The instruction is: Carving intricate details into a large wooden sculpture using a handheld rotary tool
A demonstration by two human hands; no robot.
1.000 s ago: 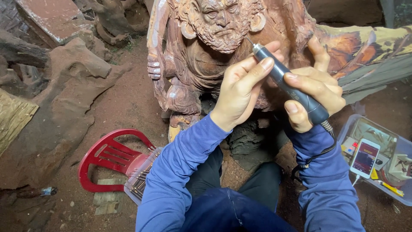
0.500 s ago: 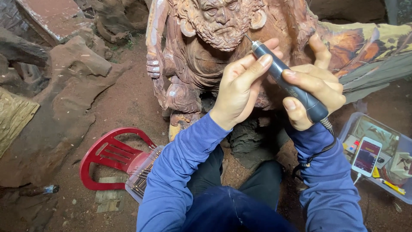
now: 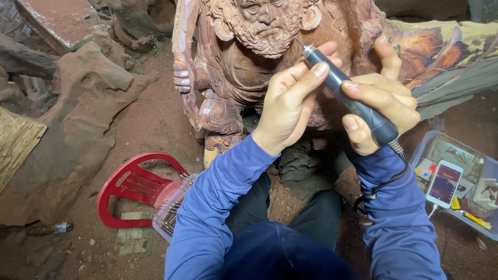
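Note:
A reddish-brown wooden statue [image 3: 233,67] of a bearded figure stands in front of me on the dirt floor. My right hand [image 3: 381,101] grips a dark grey pen-shaped rotary carving tool [image 3: 345,96], its thin bit pointing up-left at the statue's chest just below the beard. My left hand [image 3: 290,98] rests against the statue, with thumb and fingers steadying the tool's front end. A black cord runs from the tool's back end down past my right wrist. Both arms wear blue sleeves.
A red plastic stool [image 3: 135,189] lies tipped on the ground at lower left, beside a clear box of bits [image 3: 171,212]. At right a clear tray [image 3: 467,181] holds a phone [image 3: 444,184] and small items. Rough wood pieces [image 3: 78,114] sit at left.
The hands and tool have stayed on the statue's chest; the view has shifted slightly, and the tool tip sits a little higher toward the beard.

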